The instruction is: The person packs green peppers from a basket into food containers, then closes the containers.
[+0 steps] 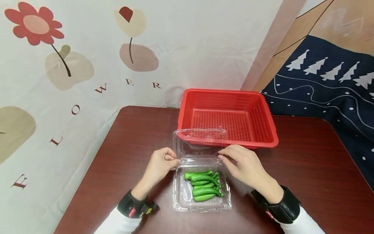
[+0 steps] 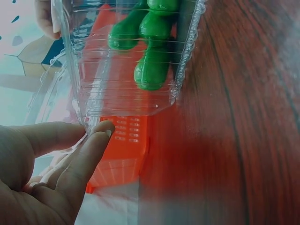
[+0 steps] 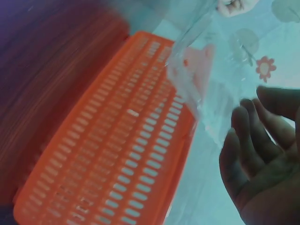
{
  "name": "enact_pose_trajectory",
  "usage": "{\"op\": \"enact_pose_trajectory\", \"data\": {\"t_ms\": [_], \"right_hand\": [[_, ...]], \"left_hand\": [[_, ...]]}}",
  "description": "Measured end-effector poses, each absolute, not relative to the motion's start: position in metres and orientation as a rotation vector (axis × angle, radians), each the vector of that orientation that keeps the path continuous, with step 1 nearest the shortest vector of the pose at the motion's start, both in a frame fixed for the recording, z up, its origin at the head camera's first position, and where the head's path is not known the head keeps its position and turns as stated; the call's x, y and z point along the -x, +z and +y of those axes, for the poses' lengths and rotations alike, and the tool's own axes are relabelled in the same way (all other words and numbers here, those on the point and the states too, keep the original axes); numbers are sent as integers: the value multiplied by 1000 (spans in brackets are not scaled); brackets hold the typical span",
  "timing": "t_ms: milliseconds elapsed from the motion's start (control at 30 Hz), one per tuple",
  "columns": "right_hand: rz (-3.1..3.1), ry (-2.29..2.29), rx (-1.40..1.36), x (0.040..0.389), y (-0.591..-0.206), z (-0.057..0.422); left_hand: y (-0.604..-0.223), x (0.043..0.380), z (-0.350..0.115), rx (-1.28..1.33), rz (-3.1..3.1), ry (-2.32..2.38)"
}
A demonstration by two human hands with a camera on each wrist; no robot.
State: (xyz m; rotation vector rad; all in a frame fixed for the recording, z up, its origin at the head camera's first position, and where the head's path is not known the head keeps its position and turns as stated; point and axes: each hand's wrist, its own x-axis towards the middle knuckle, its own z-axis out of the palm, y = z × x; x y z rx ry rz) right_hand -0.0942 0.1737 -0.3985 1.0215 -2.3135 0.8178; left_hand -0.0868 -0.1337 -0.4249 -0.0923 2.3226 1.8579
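Observation:
A clear plastic clamshell container [image 1: 176,198] sits on the table with its lid [image 1: 188,148] raised toward the back. Several glossy green, pepper-like vegetables [image 1: 204,191] lie inside the base. At the hinge's left end, my left hand [image 1: 159,165] pinches the plastic edge between thumb and fingers, as the left wrist view shows. My right hand [image 1: 243,165] is beside the lid's lower right edge, thumb and fingers apart. In the right wrist view its fingers [image 3: 241,124] are loosely bent beside the lid; whether the tips touch the plastic I cannot tell.
A red perforated basket [image 1: 228,143] stands right behind the container, and the raised lid overlaps its front rim in the head view. The dark red-brown table [image 1: 131,136] borders a flower-printed cloth [image 1: 175,39] at the back and left. A navy tree-patterned cloth [image 1: 321,94] hangs at the right.

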Motion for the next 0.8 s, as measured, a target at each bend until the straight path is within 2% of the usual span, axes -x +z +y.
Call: {"op": "enact_pose_trajectory", "data": {"t_ms": [333, 800], "right_hand": [[-2261, 903, -722, 105, -397, 184], [-2266, 879, -547, 115, -396, 197]], "left_hand": [[-427, 89, -128, 60, 2334, 1861], [-429, 96, -116, -31, 2412, 1797]]}}
